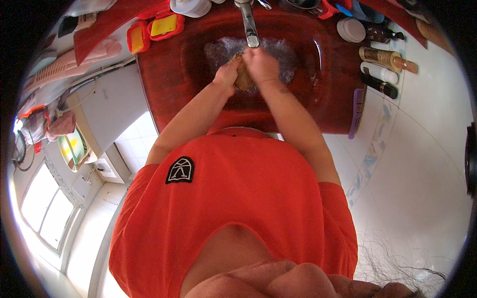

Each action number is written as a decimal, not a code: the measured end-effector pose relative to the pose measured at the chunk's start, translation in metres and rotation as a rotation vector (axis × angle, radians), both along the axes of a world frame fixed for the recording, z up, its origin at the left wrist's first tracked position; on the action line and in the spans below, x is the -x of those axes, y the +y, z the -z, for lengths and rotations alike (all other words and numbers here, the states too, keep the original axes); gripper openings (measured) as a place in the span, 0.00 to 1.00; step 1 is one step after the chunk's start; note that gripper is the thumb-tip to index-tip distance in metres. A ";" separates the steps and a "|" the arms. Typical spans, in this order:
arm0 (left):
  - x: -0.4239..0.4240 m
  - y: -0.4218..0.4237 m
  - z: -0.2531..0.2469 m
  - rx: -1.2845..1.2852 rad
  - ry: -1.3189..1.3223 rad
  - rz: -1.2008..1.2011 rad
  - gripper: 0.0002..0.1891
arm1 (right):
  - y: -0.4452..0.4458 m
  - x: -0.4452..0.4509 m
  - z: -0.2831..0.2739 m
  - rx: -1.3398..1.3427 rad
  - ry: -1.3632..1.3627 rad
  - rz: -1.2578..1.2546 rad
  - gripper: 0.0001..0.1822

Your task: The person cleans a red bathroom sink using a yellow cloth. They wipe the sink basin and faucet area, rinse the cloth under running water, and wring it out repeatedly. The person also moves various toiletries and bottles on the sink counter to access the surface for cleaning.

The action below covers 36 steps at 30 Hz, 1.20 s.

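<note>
Below the chrome faucet (249,26), both hands are over a dark red sink basin (309,85) with foamy water (220,50) in it. My left hand (226,74) grips one side of a wet, brownish-yellow cloth-like item (244,79). From the other side, my right hand (264,66) presses against the same item; it is motion-blurred and its fingers are partly hidden. What exactly the item is cannot be made out.
Two bars of yellow soap (164,26) sit in red dishes at the left back. Along the right edge stand a round white jar (351,29), several bottles (380,59) and a purple comb (357,111). A white washing machine (108,104) is at left.
</note>
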<state>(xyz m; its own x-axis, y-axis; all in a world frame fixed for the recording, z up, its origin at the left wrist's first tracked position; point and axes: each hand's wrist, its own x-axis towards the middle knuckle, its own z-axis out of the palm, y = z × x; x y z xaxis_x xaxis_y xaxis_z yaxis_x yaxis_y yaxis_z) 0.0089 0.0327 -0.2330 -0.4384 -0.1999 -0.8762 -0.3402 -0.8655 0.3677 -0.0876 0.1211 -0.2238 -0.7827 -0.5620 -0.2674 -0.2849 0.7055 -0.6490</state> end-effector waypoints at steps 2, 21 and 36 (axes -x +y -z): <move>0.000 -0.008 -0.010 0.097 -0.073 0.067 0.22 | 0.033 0.026 0.036 -0.097 0.040 0.058 0.19; -0.030 -0.048 -0.047 0.270 0.096 -0.158 0.21 | 0.096 0.033 -0.089 0.385 -0.384 0.032 0.11; -0.049 -0.033 -0.083 0.673 -0.003 0.119 0.15 | 0.126 0.071 -0.100 0.226 -0.170 -0.340 0.12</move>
